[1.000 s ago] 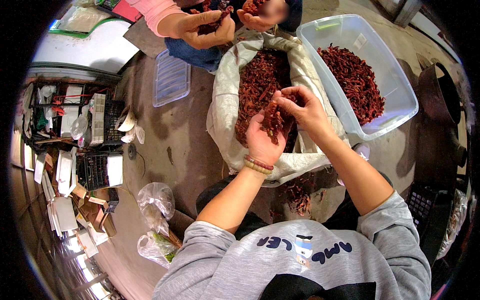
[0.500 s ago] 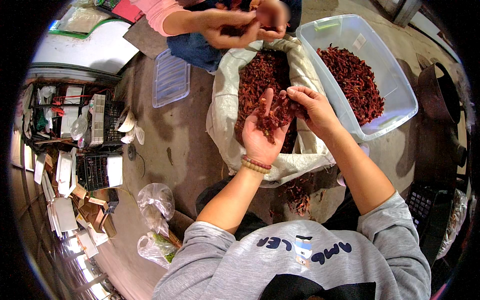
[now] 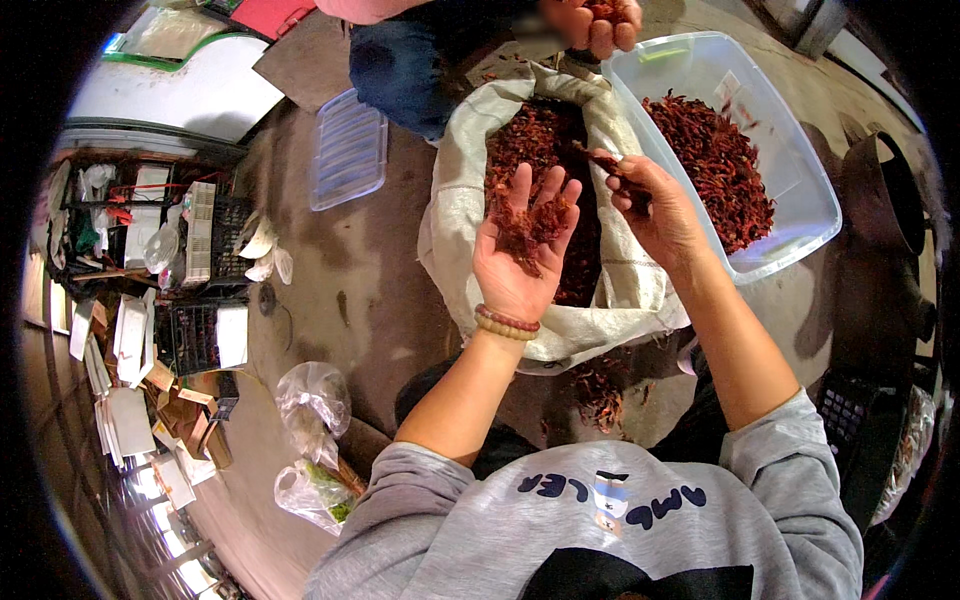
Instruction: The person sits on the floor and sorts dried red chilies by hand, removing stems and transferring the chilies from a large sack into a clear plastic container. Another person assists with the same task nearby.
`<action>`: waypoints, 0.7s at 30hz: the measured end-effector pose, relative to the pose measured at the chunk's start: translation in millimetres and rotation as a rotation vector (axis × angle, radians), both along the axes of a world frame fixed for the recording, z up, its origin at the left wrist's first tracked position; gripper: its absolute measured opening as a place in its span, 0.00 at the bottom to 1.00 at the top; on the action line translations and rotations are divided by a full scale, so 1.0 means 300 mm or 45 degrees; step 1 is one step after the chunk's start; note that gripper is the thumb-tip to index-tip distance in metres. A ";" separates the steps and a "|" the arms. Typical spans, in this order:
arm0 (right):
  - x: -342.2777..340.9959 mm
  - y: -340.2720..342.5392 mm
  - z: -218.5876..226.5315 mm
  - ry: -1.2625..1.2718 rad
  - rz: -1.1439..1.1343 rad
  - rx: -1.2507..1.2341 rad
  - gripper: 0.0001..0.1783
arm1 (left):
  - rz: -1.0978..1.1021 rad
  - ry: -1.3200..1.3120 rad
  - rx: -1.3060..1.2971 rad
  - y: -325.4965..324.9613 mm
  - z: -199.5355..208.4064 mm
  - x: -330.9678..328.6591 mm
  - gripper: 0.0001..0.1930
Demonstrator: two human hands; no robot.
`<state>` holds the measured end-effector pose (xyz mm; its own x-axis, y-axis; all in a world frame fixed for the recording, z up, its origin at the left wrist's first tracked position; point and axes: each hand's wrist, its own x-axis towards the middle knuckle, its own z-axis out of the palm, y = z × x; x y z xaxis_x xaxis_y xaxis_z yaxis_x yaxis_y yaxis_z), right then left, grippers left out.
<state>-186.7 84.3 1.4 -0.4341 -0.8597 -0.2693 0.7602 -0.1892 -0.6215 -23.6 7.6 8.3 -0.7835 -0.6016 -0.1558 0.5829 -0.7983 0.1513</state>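
Observation:
My left hand (image 3: 518, 262) is palm up over the white woven sack (image 3: 458, 215), fingers spread. It holds a small heap of dried dark-red pieces (image 3: 530, 232), shrivelled like dried chillies or flower calyces; I cannot tell which. My right hand (image 3: 665, 215) is closed over the sack's right side, with a few more of these pieces (image 3: 606, 160) between thumb and fingers. Inside the sack's rolled-down mouth lies a mass of the same red pieces (image 3: 520, 140). A clear plastic tub (image 3: 800, 180), right of the sack, contains a pile of them (image 3: 715, 170).
Across the sack, another person's hand (image 3: 600, 25) holds red pieces near the tub. A ribbed clear lid (image 3: 348, 150) lies on the floor at left. Scraps (image 3: 598, 395) litter the floor before me. Plastic bags (image 3: 312, 400) and stacked crates (image 3: 205, 335) stand left, a dark metal vessel (image 3: 880, 190) right.
My hands have moved apart: the right has drawn away to the right with pieces in it. The other person's hands have separated, one going right toward the tub.

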 end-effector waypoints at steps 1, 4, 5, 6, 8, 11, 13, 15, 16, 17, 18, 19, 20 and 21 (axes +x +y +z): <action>0.001 -0.001 0.002 0.001 -0.019 -0.032 0.07 | -0.003 0.032 0.000 -0.011 -0.008 0.007 0.24; -0.002 -0.006 -0.026 -0.010 -0.002 -0.001 0.05 | -0.029 0.155 0.014 -0.026 -0.053 0.020 0.23; 0.000 -0.008 -0.027 -0.012 0.016 -0.001 0.05 | -0.053 0.215 -0.015 -0.038 -0.067 0.026 0.23; 0.010 -0.009 -0.020 -0.038 0.014 0.022 0.11 | -0.078 0.275 -0.042 -0.053 -0.076 0.030 0.24; 0.024 -0.012 0.007 -0.014 0.087 -0.001 0.16 | -0.044 0.262 -0.032 -0.064 -0.086 0.044 0.25; 0.037 -0.004 0.015 0.009 0.229 0.018 0.22 | 0.112 0.049 -0.031 -0.047 -0.036 0.028 0.25; 0.042 -0.001 0.005 0.010 0.314 0.041 0.24 | 0.132 0.019 -0.055 -0.039 -0.017 0.019 0.25; 0.047 -0.001 -0.011 0.003 0.380 0.054 0.24 | 0.143 0.000 -0.073 -0.035 -0.009 0.012 0.26; 0.061 0.000 -0.003 -0.016 0.311 0.170 0.21 | 0.143 -0.003 -0.078 -0.035 -0.007 0.008 0.26; 0.059 0.002 -0.007 -0.019 0.328 0.176 0.17 | 0.142 -0.006 -0.083 -0.034 -0.007 0.005 0.26; 0.062 0.001 -0.017 -0.025 0.350 0.177 0.14 | 0.141 -0.007 -0.097 -0.033 -0.006 0.007 0.27; 0.064 0.001 -0.026 -0.030 0.372 0.179 0.11 | 0.140 -0.008 -0.111 -0.031 -0.005 0.009 0.27; 0.065 0.001 -0.034 -0.002 0.378 0.192 0.08 | 0.138 -0.008 -0.125 -0.030 -0.005 0.010 0.27; 0.066 0.001 -0.041 0.028 0.384 0.205 0.06 | 0.128 0.001 -0.143 -0.031 -0.009 0.011 0.28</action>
<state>-166.9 84.5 -11.0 -0.1742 -0.8973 -0.4056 0.7533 0.1439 -0.6418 -20.3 -1.7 5.7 -0.7187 -0.6905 -0.0820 0.6591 -0.7140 0.2360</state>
